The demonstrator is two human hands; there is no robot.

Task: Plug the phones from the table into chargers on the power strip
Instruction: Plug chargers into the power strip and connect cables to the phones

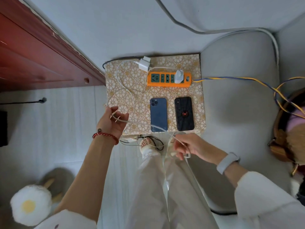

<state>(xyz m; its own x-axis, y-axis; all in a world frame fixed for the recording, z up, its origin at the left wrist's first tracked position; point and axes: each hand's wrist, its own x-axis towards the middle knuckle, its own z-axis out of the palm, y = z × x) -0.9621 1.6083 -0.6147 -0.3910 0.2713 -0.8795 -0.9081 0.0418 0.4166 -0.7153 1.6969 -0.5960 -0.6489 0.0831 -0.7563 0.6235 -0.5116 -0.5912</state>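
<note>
Both hands, left (113, 123) and right (188, 148), closed around limp, light white cable (140, 123); best pinched at stiff plug end.

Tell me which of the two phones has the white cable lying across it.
The blue phone, left of the black spider-marked phone; the white cable crosses its lower corner.

- Two phones, face down on the table (194, 63): a blue one (158, 114) and a black one (184, 114)
- One orange power strip (169, 79)
- Two white chargers: one (178, 76) plugged into the strip, one (144, 63) loose at the table's far edge
- Two hands: left (113, 122), right (189, 147), a white cable (140, 123) between them
</note>
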